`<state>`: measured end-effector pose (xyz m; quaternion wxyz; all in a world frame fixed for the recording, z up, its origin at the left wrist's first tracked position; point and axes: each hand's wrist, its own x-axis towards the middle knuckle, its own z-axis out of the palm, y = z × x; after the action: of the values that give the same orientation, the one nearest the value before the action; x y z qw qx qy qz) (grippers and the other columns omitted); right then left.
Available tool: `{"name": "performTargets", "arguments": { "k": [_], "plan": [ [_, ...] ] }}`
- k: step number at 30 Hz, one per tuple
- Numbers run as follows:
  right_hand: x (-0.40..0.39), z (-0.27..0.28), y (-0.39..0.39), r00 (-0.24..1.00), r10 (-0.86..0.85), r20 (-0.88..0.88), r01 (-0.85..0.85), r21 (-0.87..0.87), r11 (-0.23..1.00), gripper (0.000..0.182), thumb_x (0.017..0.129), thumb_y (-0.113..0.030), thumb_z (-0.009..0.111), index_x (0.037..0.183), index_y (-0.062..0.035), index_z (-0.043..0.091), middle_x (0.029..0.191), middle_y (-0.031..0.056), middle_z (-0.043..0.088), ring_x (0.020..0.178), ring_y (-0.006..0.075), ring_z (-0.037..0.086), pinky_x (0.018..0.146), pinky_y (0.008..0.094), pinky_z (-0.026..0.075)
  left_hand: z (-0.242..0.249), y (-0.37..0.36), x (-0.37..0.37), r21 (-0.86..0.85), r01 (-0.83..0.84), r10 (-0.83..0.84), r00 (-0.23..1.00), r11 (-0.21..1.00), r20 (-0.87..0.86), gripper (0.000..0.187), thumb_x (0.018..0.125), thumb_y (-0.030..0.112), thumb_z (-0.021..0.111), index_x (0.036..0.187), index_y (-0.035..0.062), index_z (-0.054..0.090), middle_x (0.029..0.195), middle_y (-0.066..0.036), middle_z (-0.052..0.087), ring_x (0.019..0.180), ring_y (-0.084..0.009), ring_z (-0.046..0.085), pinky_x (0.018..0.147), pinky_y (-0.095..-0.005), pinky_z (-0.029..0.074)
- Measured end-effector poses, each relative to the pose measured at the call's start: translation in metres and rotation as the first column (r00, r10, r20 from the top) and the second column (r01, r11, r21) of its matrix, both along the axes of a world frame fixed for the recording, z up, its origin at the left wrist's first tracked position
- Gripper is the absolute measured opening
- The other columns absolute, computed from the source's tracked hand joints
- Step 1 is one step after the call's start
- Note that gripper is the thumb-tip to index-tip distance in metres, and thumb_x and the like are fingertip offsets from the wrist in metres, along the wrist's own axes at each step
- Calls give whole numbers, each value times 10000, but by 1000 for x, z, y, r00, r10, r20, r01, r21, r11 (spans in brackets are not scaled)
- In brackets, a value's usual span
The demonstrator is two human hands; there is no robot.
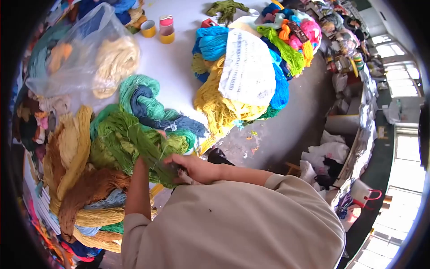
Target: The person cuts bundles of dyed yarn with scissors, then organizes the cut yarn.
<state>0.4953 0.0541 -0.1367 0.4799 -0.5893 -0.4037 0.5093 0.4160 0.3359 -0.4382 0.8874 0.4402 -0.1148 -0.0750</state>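
A skein of dark green yarn (130, 134) drapes over my left hand (160, 132), hiding most of it; a bit of finger shows past the strands. Its lower strands hang towards my body, beside my right hand (193, 168). The right fingers are closed around something small and dark, too blurred to name. Under and around the green skein lie lighter green yarn (177, 144), a teal skein (142, 96) and a dark blue skein (172, 123). Brown yarn (89, 193) and yellow-tan yarn (83, 143) are heaped left of my left forearm.
On the white table (172, 67) sit a clear plastic bag (85, 54) with cream yarn and cardboard rolls (148, 28). A printed white sheet (247, 67) covers part of a multicoloured yarn heap. White sacks (329, 150) lie on the right, beyond the grey floor (295, 116).
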Motion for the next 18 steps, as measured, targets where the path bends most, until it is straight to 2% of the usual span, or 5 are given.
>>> {"name": "performTargets", "arguments": {
  "k": [1,2,5,15,18],
  "plan": [
    [8,-8,-11,999,37,29,-37,5,999,541,874,-166,742,1323,-87,450,1149,157,641,1047,262,650,881,374,510,88,-29,-1,20,10,-10,1000,1000,-10,634,969,516,516,1356,14,494,1196,-108,617,981,-207,616,902,-302,485],
    [20,-6,-20,1000,22,9,-22,32,999,540,873,-154,740,1324,-86,450,1150,157,641,1047,259,651,880,373,510,194,-69,18,458,-540,615,789,706,-16,648,964,490,537,1404,22,453,1224,-147,611,962,-211,639,868,-313,508],
    [53,-9,-45,992,-26,-120,44,150,988,557,876,-64,706,1352,-94,418,1171,124,640,1093,233,639,917,361,501,268,-60,31,247,-812,849,511,529,-136,578,972,362,582,1400,-6,458,1230,-166,616,971,-240,641,862,-330,517],
    [109,19,-55,965,143,-222,12,579,815,627,878,18,680,1388,-73,328,1336,135,552,1295,241,510,1066,386,395,409,-190,5,842,-410,719,458,-352,523,411,1007,216,521,1342,-18,560,1326,-200,587,1120,-233,603,914,-343,476],
    [103,40,-47,922,287,-259,-54,649,759,641,861,-11,713,1379,-77,341,1311,136,546,1257,250,526,1031,374,416,421,-225,27,822,-463,708,454,-332,541,379,1003,195,520,1328,6,569,1339,-191,580,1199,-305,572,989,-411,458]
  ]
}}
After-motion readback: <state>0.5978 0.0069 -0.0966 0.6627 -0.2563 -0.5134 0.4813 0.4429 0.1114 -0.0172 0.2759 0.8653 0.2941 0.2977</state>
